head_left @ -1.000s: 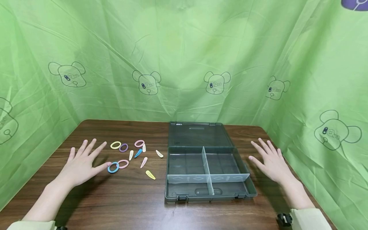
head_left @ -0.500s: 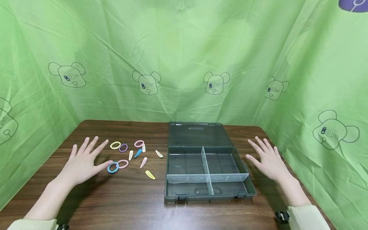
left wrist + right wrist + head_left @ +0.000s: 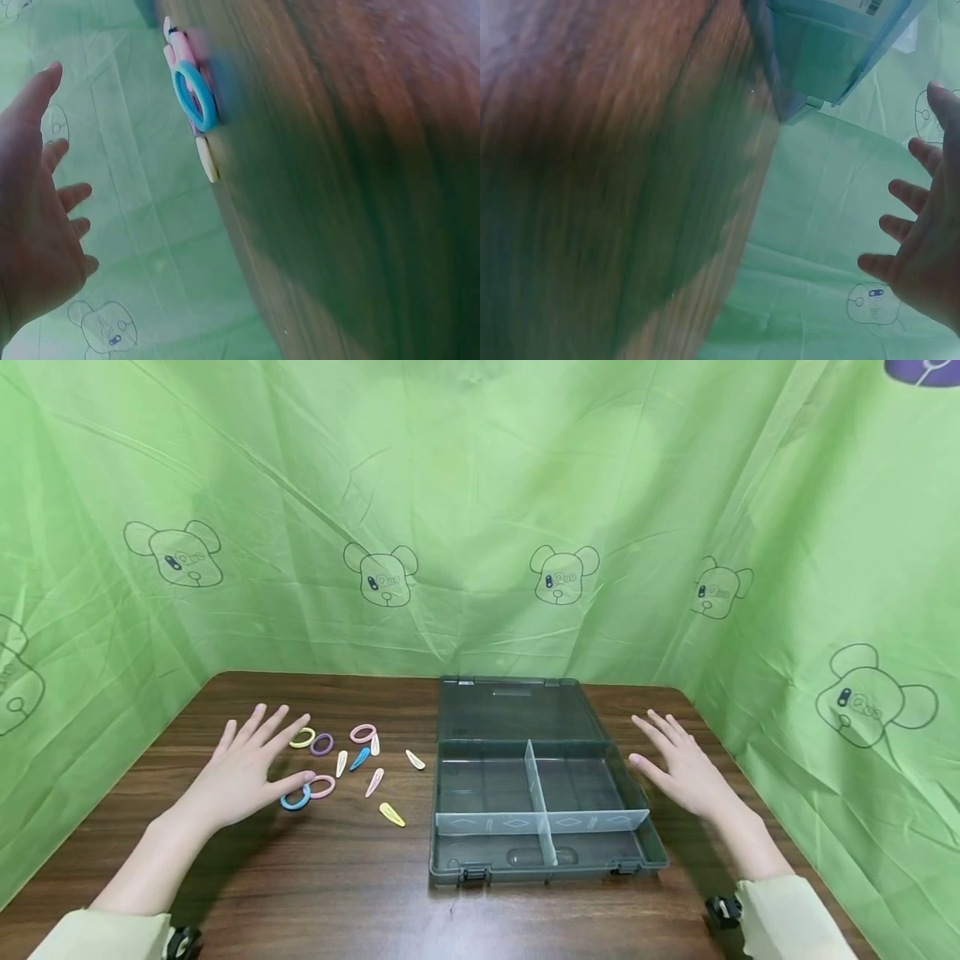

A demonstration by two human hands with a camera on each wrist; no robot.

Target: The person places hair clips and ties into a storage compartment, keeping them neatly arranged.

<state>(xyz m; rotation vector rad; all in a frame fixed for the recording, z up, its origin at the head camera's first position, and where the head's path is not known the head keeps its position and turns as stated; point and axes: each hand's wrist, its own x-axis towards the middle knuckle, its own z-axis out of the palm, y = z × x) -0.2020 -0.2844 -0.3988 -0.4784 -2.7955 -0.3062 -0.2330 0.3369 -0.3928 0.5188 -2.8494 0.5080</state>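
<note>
My left hand (image 3: 238, 781) hovers with spread fingers above the table's left side, holding nothing. By its thumb lie a blue hair tie (image 3: 295, 798) and a pink hair tie (image 3: 322, 787); a yellow hair tie (image 3: 303, 738) is close to its fingertips. A purple hair tie (image 3: 322, 744) and another pink hair tie (image 3: 363, 733) lie further right. Several snap hair clips are scattered there, among them a blue clip (image 3: 360, 758), a pink clip (image 3: 374, 782) and a yellow clip (image 3: 392, 814). My right hand (image 3: 688, 772), fingers extended, hovers right of the grey divided box (image 3: 435, 843), holding nothing.
The box's transparent lid (image 3: 517, 710) lies folded back behind it. Pale dividers (image 3: 495, 824) split its inside into compartments. Green curtains (image 3: 480, 510) with bear-face drawings enclose the wooden table (image 3: 337, 893) at the back and both sides.
Both hands have moved inward and slightly forward, the left toward the hair ties and the right toward the box. The hair ties, clips and box have stayed in place.
</note>
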